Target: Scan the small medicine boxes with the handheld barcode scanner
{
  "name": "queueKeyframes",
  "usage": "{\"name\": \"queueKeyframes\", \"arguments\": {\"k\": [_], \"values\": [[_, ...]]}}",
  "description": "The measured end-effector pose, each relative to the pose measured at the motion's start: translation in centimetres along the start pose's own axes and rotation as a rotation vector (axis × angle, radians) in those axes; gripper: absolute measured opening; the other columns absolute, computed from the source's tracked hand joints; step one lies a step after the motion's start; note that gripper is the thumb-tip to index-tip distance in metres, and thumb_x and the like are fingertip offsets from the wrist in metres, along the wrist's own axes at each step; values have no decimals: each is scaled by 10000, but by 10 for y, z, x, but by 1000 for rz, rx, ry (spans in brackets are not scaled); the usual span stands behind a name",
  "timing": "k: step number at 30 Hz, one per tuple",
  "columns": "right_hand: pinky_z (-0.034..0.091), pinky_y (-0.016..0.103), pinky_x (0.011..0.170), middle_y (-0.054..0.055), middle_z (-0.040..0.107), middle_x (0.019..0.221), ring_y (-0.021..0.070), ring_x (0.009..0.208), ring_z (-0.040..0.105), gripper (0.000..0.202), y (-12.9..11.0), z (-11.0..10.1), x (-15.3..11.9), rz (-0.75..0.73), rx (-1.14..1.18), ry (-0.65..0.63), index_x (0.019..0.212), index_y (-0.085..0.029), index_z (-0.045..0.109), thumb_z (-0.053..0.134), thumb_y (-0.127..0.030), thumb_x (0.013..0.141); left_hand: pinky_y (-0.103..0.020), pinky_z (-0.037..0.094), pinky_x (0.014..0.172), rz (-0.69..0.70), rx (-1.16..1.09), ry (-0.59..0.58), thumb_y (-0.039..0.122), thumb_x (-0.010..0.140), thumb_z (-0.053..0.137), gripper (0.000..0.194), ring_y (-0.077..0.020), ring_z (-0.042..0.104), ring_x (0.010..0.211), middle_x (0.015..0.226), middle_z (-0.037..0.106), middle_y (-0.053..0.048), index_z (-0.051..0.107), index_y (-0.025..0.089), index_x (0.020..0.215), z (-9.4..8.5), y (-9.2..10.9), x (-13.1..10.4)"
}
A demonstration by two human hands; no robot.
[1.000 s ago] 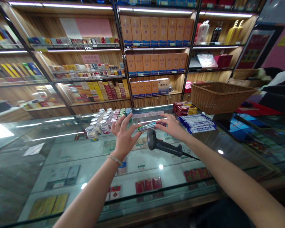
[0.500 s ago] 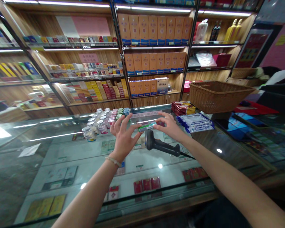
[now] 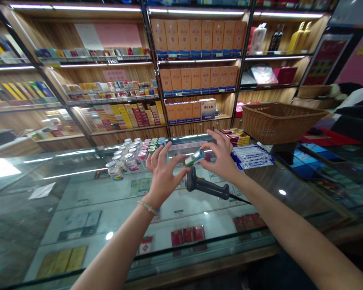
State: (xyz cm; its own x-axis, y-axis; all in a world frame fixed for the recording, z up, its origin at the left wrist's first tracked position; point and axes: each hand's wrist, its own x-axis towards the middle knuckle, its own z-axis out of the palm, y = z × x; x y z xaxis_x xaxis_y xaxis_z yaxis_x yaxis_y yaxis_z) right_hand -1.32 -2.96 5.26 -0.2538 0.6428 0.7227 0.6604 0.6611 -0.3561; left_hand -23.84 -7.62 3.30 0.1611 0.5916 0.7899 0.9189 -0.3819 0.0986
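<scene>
A small jar (image 3: 194, 158) with a blue-green cap and a green and white label is held tilted over the glass counter. My left hand (image 3: 163, 168) has thumb and forefinger at its lower left end, the other fingers raised. At the capped end, thumb and forefinger of my right hand (image 3: 220, 157) grip it. A black handheld barcode scanner (image 3: 207, 187) lies just below, its head close under the jar and its cable running right behind my right forearm.
Rows of small capped jars (image 3: 130, 159) stand on the left of the glass counter (image 3: 115, 209). Blue-white packets (image 3: 252, 156), stacked red and yellow packs (image 3: 240, 137) and a wicker basket (image 3: 278, 123) are at the right. Stocked shelves (image 3: 196, 93) rise behind.
The jar has been turned between my fingers, and its blue-green cap now shows at the right end. My right hand has risen slightly. The scanner lies as before.
</scene>
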Motion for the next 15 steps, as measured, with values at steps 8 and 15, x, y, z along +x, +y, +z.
{"name": "queueKeyframes", "arguments": {"k": [8,15], "values": [[203,579,1241,5,359,1677,335,1567,204,276,3,-12,-1,-94,-5,-97,1087,-310,742,750,-325,811,-581,259,1240,32,-77,-157,484,922,709,288,-351,332,1493,1647,404,-43,781,378,1181,-10,-7,15],[206,585,1254,-13,337,1684,327,1582,180,268,7,-19,1,-154,13,-150,1109,-335,756,747,-319,841,-625,228,1242,81,-99,-288,488,883,760,264,-368,299,1511,1641,436,-24,805,384,1121,-11,-5,35]]}}
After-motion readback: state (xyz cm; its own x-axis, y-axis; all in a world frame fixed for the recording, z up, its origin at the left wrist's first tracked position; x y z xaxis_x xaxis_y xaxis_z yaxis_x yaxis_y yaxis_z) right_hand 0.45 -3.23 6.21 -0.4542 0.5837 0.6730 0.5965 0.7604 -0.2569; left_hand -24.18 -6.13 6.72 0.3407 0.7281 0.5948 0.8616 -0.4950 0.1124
